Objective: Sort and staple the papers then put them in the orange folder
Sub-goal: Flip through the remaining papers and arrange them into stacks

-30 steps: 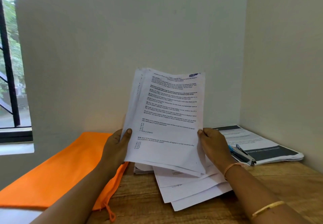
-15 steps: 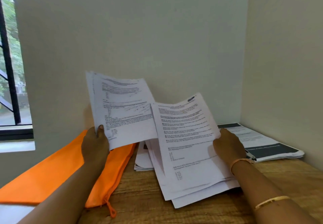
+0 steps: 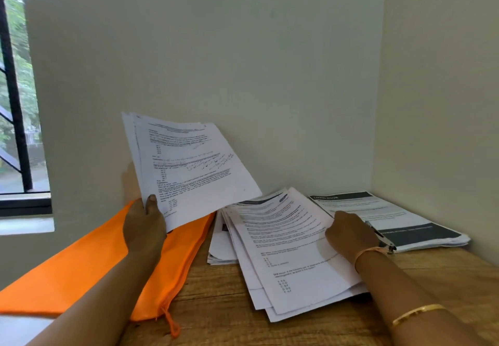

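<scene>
My left hand [image 3: 143, 226] grips a sheaf of printed papers [image 3: 189, 172] by its lower left corner and holds it tilted in the air above the orange folder [image 3: 81, 272]. The folder lies flat at the table's left side, its zip pull [image 3: 172, 326] hanging toward me. A fanned pile of loose papers [image 3: 259, 299] lies in the middle of the table. My right hand [image 3: 351, 235] holds the right edge of the top sheet [image 3: 283, 251], which lies down on that pile. A stapler [image 3: 386, 245] shows partly behind my right wrist.
Dark-banded printed booklets [image 3: 399, 216] are stacked in the far right corner against the walls. The wooden table [image 3: 216, 318] ends at walls behind and on the right. A barred window [image 3: 16, 102] is at the left.
The one sheaf held in both hands has split. My left hand carried most of it left over the folder, and my right hand lowered the top sheet onto the pile.
</scene>
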`<state>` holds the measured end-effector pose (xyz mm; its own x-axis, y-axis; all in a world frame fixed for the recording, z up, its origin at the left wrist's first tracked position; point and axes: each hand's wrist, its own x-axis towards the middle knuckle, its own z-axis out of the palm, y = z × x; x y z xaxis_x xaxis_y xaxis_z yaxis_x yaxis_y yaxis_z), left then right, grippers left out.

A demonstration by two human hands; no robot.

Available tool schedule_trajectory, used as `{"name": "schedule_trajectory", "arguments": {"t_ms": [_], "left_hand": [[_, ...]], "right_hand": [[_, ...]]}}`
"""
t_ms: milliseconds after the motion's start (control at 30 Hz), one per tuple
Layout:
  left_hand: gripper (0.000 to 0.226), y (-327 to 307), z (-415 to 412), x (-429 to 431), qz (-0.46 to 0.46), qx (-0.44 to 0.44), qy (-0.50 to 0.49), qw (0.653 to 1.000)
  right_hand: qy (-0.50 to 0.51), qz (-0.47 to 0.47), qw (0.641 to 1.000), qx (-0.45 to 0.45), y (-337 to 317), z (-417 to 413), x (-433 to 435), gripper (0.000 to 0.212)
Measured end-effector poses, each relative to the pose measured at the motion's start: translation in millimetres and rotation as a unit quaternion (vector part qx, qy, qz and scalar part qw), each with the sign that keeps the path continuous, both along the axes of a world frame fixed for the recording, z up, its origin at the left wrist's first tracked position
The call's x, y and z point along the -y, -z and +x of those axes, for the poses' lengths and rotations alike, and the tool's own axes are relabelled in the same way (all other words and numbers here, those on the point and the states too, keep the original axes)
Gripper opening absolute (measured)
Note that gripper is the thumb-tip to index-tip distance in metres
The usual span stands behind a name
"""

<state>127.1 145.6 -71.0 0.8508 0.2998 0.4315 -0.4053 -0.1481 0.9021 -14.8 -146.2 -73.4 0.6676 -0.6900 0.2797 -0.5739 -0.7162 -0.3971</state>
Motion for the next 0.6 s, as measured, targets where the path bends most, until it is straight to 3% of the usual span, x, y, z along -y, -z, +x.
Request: {"name": "schedule_trajectory", "arguments": {"t_ms": [333, 467, 533, 600], "left_hand": [[0.032, -2, -16, 11, 0.061, 0.055, 0.036, 0.996], [0.029, -2, -16, 13, 0.073, 0.055, 0.047, 0.995], [0.026, -2, -18, 15, 0.075, 0.061, 0.059, 0.994], [0.023, -2, -22, 18, 0.078, 0.071, 0.077, 0.991]], "right_hand": [[0.046, -0.073, 0.995, -0.053, -3, -1, -14, 0.033], [0.000, -0.126, 0.987, 0.102, -7, 4, -19, 0.016], [-0.059, -0.093, 0.977, 0.182, -7, 7, -22, 0.024], [-0.107, -0.034, 0.972, 0.206, -8, 8, -29, 0.031]]}}
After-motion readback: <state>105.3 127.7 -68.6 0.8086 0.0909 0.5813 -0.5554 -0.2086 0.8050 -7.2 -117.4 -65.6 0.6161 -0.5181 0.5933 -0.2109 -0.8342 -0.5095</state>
